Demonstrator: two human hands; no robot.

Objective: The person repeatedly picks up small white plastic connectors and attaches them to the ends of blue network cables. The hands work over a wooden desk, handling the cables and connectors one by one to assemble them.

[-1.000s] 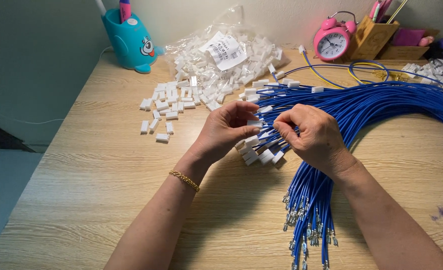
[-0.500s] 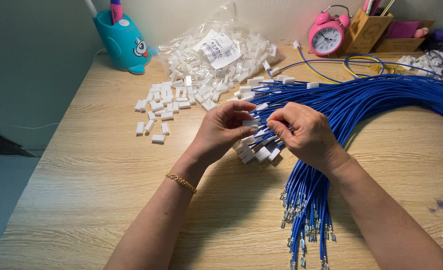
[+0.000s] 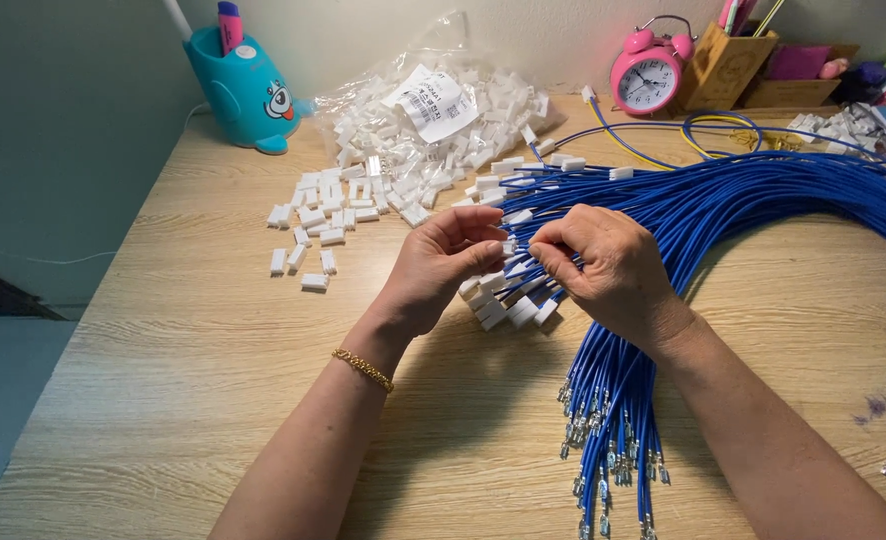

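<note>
The blue wires (image 3: 663,215) lie in a thick bundle across the middle of the table (image 3: 183,400), sweeping in from its right edge, bending under the hands and running on toward the near edge, where their bare metal terminals fan out. Many of the wire ends by the hands already carry small white connectors (image 3: 508,305), clustered just below the fingers. The left hand (image 3: 443,265) has its grip pinched closed, thumb and fingertips pressed on a white connector at the end of a wire; a gold bracelet (image 3: 363,368) sits on that wrist. The right hand (image 3: 608,265) is clenched too, its fingers closed on a blue wire right beside the connector, so the two hands nearly touch over the bundle. Loose white connectors (image 3: 313,225) are scattered toward the far left part of the table, spilling from a clear plastic bag (image 3: 433,110) of the same parts near the far edge. A teal pen holder (image 3: 243,90) stands at the far left corner, a pink alarm clock (image 3: 648,70) and a wooden organiser (image 3: 728,65) along the far edge. Compared with half a second ago, both hands keep the same pinch at the same spot over the bundle; the fingertips have shifted only slightly, and the wires and loose parts lie as before.
</note>
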